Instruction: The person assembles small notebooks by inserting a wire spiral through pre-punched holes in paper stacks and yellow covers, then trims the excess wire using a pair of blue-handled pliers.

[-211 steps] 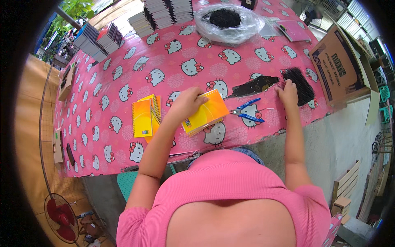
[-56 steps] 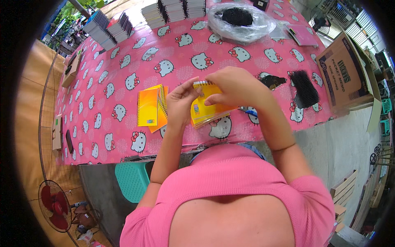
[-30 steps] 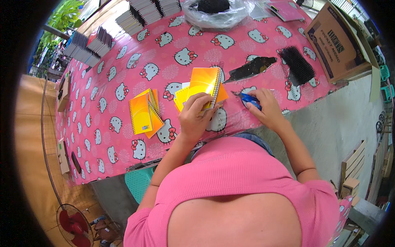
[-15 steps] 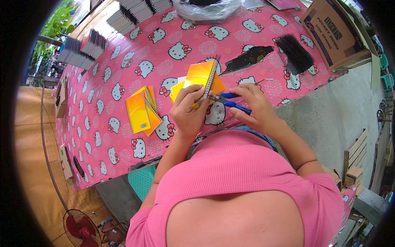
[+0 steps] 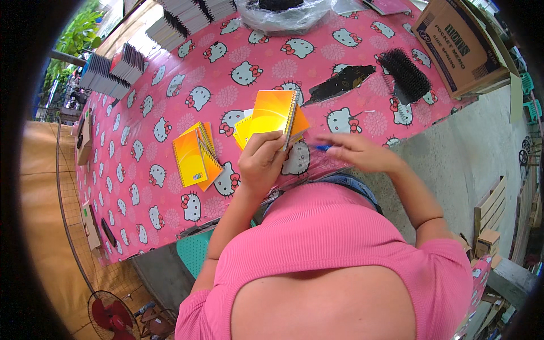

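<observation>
My left hand [image 5: 262, 158] is closed on the lower end of a yellow-orange spiral notebook [image 5: 273, 110], its wire coil running along the right edge. Other notebooks [image 5: 242, 127] of the same colours lie partly beneath it on the table. To the right, my right hand [image 5: 357, 152] is curled palm down and smeared by motion at the fingertips. A bit of the blue handle of a pair of pliers [image 5: 323, 147] shows under those fingers; the jaws are hidden. Left of my left hand lies a small pile of yellow-orange spiral notebooks [image 5: 190, 157].
The table [image 5: 170, 218] has a pink cartoon-cat cover. Beyond my hands lie a black torn-looking sheet [image 5: 343, 83] and a heap of black coils [image 5: 405, 76]. A cardboard box [image 5: 459, 48] stands far right, a plastic bag [image 5: 286, 20] far back, notebook stacks [image 5: 105, 76] far left.
My right hand has drawn the pliers away from the coil's lower end, slightly right and down. My left hand keeps the notebook, now turned a little more upright.
</observation>
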`<state>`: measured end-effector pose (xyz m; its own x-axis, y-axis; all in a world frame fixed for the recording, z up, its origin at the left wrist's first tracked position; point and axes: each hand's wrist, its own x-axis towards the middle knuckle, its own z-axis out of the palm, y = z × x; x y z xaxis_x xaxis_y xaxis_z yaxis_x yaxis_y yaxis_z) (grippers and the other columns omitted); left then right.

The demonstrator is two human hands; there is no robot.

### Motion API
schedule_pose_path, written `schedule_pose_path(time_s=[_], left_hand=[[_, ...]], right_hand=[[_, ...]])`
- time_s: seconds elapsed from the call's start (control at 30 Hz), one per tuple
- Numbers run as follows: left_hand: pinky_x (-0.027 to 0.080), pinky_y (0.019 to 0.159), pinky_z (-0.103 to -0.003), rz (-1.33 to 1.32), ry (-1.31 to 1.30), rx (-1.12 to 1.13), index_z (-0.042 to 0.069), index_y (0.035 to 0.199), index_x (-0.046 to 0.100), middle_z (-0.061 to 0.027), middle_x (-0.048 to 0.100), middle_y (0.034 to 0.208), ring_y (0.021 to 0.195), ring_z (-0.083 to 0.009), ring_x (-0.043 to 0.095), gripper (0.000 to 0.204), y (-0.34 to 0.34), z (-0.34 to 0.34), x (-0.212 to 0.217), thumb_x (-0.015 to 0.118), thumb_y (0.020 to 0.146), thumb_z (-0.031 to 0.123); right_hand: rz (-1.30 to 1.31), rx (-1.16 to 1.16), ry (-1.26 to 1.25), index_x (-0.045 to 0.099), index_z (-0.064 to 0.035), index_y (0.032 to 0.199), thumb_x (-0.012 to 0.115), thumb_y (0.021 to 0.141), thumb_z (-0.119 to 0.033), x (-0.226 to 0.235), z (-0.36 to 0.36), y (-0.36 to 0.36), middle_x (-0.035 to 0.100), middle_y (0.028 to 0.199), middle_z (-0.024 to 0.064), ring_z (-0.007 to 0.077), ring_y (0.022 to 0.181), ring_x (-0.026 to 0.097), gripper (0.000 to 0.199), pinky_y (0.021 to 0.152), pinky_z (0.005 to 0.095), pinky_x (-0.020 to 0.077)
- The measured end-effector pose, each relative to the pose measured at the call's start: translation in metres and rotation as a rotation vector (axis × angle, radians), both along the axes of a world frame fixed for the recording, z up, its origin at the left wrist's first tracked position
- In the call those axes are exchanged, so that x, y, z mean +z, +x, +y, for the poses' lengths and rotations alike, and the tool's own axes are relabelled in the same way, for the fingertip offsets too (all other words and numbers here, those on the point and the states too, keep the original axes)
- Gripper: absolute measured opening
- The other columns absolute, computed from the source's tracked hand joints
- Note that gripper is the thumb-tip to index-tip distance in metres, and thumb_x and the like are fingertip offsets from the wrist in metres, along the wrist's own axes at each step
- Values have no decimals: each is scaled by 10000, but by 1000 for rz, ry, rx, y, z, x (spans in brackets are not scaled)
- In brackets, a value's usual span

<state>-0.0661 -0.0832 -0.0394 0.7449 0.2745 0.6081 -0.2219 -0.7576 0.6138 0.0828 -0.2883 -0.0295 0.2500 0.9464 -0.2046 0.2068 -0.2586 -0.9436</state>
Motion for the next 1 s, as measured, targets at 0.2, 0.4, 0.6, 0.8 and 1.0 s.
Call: schedule_pose_path(time_s=[0.2, 0.4, 0.6, 0.8, 1.0], left_hand=[[422, 896, -389, 350, 177, -154, 73, 1167, 608, -83, 615, 1157, 1034, -299, 564, 579, 6, 0, 30, 804, 666, 288], [307, 1001, -456, 378, 343, -17, 101, 1255, 549, -85, 524, 1300, 1193, -294, 450, 658, 29, 0, 15, 732, 726, 448], [288, 1002, -434, 352, 347, -15, 86, 1234, 546, -84, 524, 1284, 1178, -273, 459, 636, 27, -1, 10, 722, 732, 434], [296, 999, -462, 374, 322, -2, 101, 1232, 557, -69, 527, 1298, 1172, -286, 458, 617, 28, -1, 10, 743, 730, 407], [299, 992, -461, 346, 325, -12, 93, 1210, 567, -72, 533, 1291, 1166, -285, 463, 603, 29, -1, 10, 751, 720, 393]], right_hand=[[-628, -336, 165, 542, -18, 1207, 539, 924, -337, -17, 17, 40, 576, 1052, 141, 290, 976, 552, 427, 863, 376, 426], [-1098, -261, 139, 571, -87, 1148, 617, 845, -399, -13, 46, 64, 561, 1053, 122, 287, 966, 547, 438, 829, 428, 403], [-1203, -212, 242, 572, -111, 1164, 642, 819, -404, -12, 46, 73, 569, 1056, 95, 266, 982, 552, 458, 834, 435, 390], [-1234, -200, 253, 582, -123, 1149, 646, 814, -402, -10, 44, 72, 571, 1040, 85, 253, 980, 553, 441, 827, 428, 390], [-1214, -176, 235, 585, -131, 1123, 643, 821, -412, -10, 45, 74, 573, 1023, 68, 236, 960, 559, 417, 806, 420, 395]])
